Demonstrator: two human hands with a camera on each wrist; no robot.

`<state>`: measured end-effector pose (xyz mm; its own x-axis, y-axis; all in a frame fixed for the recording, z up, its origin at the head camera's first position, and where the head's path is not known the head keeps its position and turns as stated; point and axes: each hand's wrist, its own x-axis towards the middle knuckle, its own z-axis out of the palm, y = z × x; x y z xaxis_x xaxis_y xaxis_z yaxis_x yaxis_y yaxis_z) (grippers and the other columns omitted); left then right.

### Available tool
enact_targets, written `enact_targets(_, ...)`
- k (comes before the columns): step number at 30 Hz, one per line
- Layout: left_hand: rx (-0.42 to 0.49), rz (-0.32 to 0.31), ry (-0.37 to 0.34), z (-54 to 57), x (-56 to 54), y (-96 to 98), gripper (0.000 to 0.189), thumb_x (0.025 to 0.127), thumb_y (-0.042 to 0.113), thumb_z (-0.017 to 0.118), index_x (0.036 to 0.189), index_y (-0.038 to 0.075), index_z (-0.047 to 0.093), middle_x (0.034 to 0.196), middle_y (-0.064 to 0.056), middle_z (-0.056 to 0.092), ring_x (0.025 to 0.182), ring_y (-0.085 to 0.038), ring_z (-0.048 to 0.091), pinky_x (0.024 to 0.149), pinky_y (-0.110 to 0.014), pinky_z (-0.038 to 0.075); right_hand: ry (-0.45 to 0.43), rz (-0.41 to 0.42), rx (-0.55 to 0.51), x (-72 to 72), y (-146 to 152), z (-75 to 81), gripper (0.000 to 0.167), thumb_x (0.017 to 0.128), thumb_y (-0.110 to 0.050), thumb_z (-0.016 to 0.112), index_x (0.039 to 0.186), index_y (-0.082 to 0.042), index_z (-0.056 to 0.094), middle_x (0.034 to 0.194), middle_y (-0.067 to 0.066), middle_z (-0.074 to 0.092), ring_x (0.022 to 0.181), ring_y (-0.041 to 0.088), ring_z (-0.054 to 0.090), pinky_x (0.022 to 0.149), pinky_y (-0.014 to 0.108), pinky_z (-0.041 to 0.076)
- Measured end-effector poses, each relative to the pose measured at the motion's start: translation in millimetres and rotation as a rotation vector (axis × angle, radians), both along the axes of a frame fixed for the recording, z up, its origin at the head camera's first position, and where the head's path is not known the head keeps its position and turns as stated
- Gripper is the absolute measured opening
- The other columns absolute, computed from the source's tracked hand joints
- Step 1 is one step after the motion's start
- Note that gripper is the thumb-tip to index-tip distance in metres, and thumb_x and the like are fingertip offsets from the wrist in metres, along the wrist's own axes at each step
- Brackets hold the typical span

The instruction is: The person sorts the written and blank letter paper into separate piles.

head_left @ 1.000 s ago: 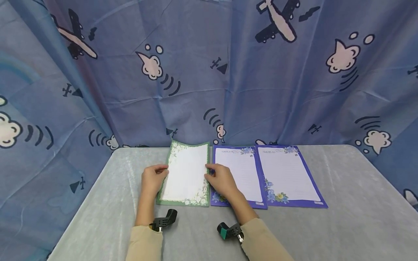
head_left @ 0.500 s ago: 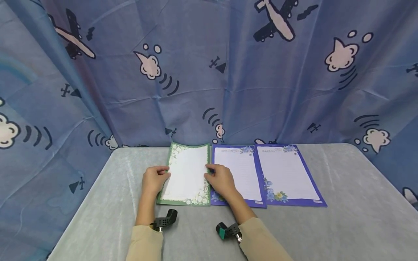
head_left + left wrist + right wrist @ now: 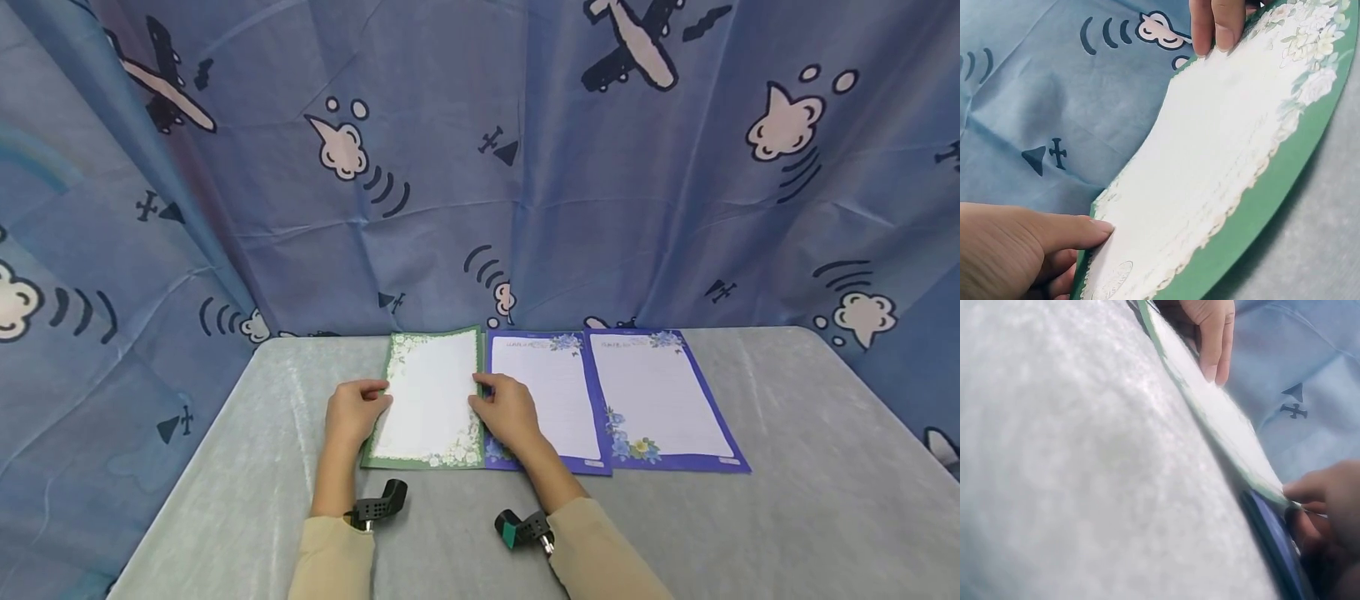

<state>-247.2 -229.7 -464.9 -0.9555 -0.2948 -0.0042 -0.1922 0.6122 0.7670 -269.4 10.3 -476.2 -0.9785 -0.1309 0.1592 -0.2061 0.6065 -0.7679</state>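
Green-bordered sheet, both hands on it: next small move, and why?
Probably lower the green-bordered sheet flat onto the grey table before letting go. The left hand and right hand pinch its opposite sides, and the left wrist view shows it bowed. I'd avoid sliding it rightward: a purple-bordered sheet lies right there.

The green sheet point(image 3: 429, 400) has dipped at top left.

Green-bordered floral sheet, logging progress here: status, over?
Left hand, right hand: pinching opposite edges. Green-bordered floral sheet: held between them. Middle purple-bordered sheet: close beside green's right edge.
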Motion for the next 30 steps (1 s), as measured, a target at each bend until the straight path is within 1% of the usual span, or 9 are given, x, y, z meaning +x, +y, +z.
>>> enact_targets(4,-0.004,0.004,0.011,-0.6,-1.0,0.2,0.030,0.091,0.013,0.072,0.120,0.005,0.074,0.113,-0.018,0.072,0.103,-0.031,0.066,0.088,-0.046,0.052,0.007,0.003,0.031,-0.2,-0.8,-0.2,0.042,0.087,-0.017,0.075,0.127,-0.007,0.071,0.079,0.005,0.060,0.059,0.009,0.048,0.057,0.026,0.039)
enact_targets(7,-0.012,0.002,0.018,-1.4,-1.5,0.0,0.031,0.090,0.013,0.073,0.120,0.004,0.074,0.116,-0.018,0.073,0.104,-0.032,0.067,0.091,-0.047,0.053,0.007,0.001,0.043,0.0,-0.7,-0.5,0.042,0.087,-0.018,0.076,0.127,-0.007,0.071,0.082,0.006,0.062,0.061,0.010,0.050,0.059,0.026,0.040)
enact_targets(13,-0.006,0.001,0.025,-2.4,-1.7,-0.6,0.031,0.089,0.012,0.074,0.119,0.004,0.074,0.116,-0.019,0.074,0.103,-0.032,0.068,0.090,-0.047,0.053,0.036,-0.003,0.059,0.6,-0.4,-0.2,0.037,0.085,-0.017,0.077,0.120,-0.007,0.074,0.088,0.008,0.067,0.067,0.012,0.052,0.062,0.027,0.041)
enact_targets(16,-0.009,0.001,0.024,-2.3,-1.5,-0.7,0.031,0.089,0.012,0.074,0.119,0.004,0.074,0.115,-0.018,0.074,0.102,-0.031,0.068,0.090,-0.047,0.053,0.048,-0.001,0.068,0.9,-1.2,0.0,0.036,0.085,-0.017,0.078,0.119,-0.006,0.075,0.099,0.011,0.070,0.071,0.013,0.054,0.065,0.028,0.042)
enact_targets(19,-0.011,-0.001,0.023,-2.2,-1.2,-1.1,0.031,0.089,0.012,0.074,0.119,0.004,0.074,0.115,-0.019,0.074,0.102,-0.031,0.068,0.089,-0.047,0.053,0.058,0.003,0.070,1.3,-2.4,-0.3,0.037,0.085,-0.018,0.078,0.119,-0.006,0.075,0.113,0.013,0.071,0.074,0.016,0.057,0.069,0.032,0.046)
enact_targets(23,-0.006,0.000,0.018,-1.6,-1.0,-1.7,0.031,0.090,0.012,0.074,0.120,0.004,0.074,0.116,-0.019,0.073,0.103,-0.032,0.068,0.090,-0.047,0.053,0.063,0.002,0.078,2.4,-4.0,-1.0,0.038,0.085,-0.019,0.078,0.120,-0.005,0.074,0.124,0.014,0.069,0.090,0.023,0.066,0.081,0.041,0.053)
enact_targets(25,-0.006,0.000,0.016,-1.6,-1.0,-1.8,0.031,0.090,0.012,0.074,0.120,0.004,0.074,0.116,-0.019,0.073,0.104,-0.032,0.068,0.090,-0.048,0.054,0.065,0.001,0.085,3.4,-4.5,-1.1,0.039,0.085,-0.020,0.078,0.121,-0.005,0.074,0.126,0.014,0.068,0.098,0.027,0.068,0.087,0.045,0.054)
enact_targets(26,-0.006,0.000,0.018,-1.6,-1.0,-2.0,0.031,0.089,0.011,0.074,0.120,0.004,0.074,0.116,-0.019,0.073,0.104,-0.032,0.068,0.090,-0.048,0.054,0.066,0.003,0.091,3.6,-4.6,-1.1,0.040,0.085,-0.020,0.078,0.122,-0.005,0.073,0.127,0.015,0.068,0.098,0.027,0.068,0.088,0.045,0.054)
enact_targets(30,-0.008,-0.002,0.030,-2.2,-1.6,-2.8,0.031,0.088,0.011,0.074,0.118,0.003,0.074,0.114,-0.020,0.074,0.102,-0.032,0.069,0.091,-0.048,0.054,0.053,0.008,0.110,4.3,-5.5,-0.1,0.043,0.087,-0.023,0.077,0.125,-0.006,0.072,0.132,0.015,0.066,0.109,0.031,0.068,0.094,0.048,0.054)
